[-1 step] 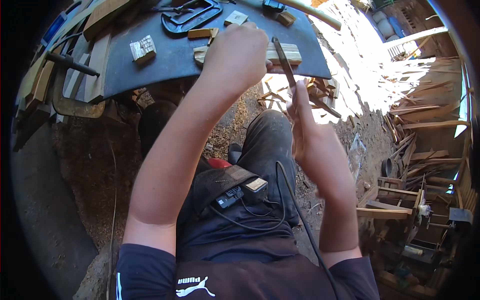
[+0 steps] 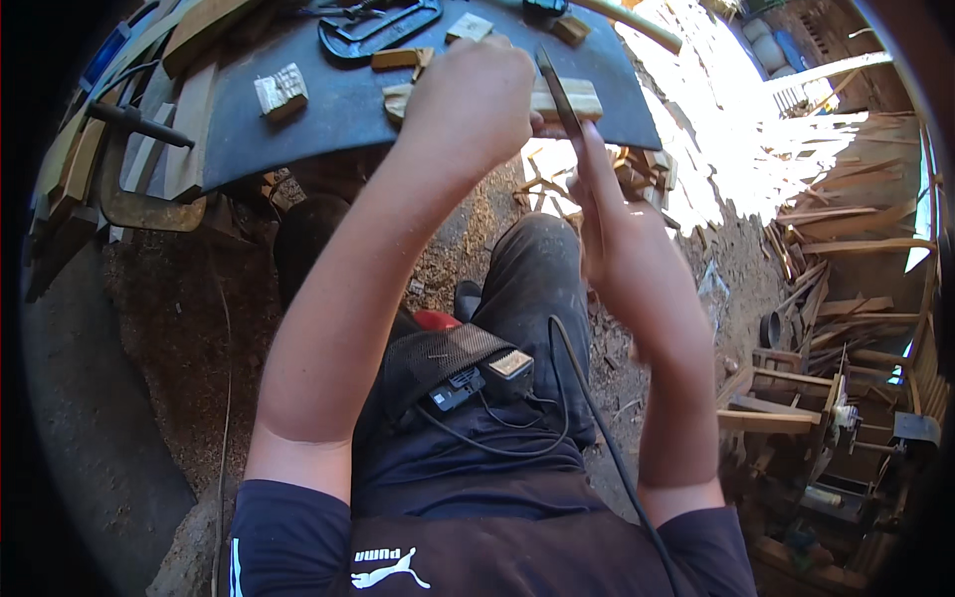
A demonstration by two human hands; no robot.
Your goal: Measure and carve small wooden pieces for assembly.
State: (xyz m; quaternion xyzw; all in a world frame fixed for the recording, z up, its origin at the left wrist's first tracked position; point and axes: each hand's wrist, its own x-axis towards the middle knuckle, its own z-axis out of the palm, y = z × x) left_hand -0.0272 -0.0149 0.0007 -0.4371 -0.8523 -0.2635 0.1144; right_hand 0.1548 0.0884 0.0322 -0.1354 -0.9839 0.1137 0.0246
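My left hand [image 2: 473, 99] is closed over the middle of a pale wood strip [image 2: 569, 100], pressing it near the front edge of the dark table [image 2: 343, 114]. Both ends of the strip stick out from under the hand. A long, narrow, dark metal tool, apparently a file [image 2: 561, 95], slants across the strip's right part. My right hand [image 2: 629, 244] grips it from the near side, thumb lying along it. The hand hides most of the tool's rear part. Beyond my left hand lie a small tan wood piece [image 2: 396, 58] and a pale block [image 2: 470, 28].
A dark C-clamp [image 2: 368, 40] and a whitish-topped block [image 2: 282, 92] lie on the table. Boards and a rusty clamp [image 2: 154, 211] stand at its left edge. Offcuts [image 2: 637, 169] are heaped below the right corner. A cable [image 2: 597, 428] runs across my lap.
My right hand has moved slightly forward and up, with the file pushed farther across the wood strip. My left hand stays on the strip.
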